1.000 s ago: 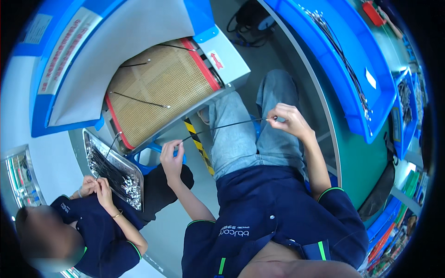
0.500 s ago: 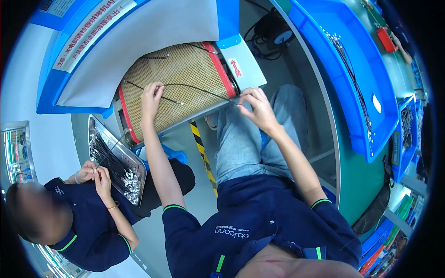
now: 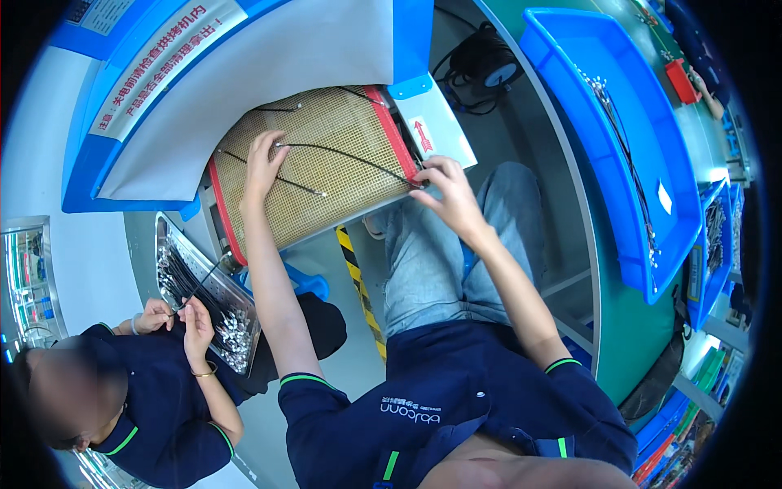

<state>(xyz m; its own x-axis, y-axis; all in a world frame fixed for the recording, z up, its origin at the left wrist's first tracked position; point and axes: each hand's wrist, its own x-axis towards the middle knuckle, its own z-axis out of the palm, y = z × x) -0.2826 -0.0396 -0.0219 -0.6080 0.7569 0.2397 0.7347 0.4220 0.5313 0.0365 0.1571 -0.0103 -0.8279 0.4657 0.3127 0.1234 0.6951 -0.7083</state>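
Observation:
A thin black cable (image 3: 350,156) with metal ends lies stretched across a tan mesh conveyor belt (image 3: 342,196) with red side strips. My left hand (image 3: 262,163) rests on the belt at the cable's left end, fingers on it. At the belt's right edge my right hand (image 3: 444,191) pinches the cable's other end. Two more black cables (image 3: 277,177) lie on the mesh behind and below the first one.
A grey hood with blue frame (image 3: 244,73) covers the belt's far end. A co-worker at lower left handles a cable over a metal tray (image 3: 195,285) of parts. A blue bin (image 3: 619,147) with cables runs along the right. Yellow-black floor tape (image 3: 358,277) lies below.
Both my hands have gone from holding the cable over my lap up to the conveyor belt, and the cable now lies stretched across the mesh.

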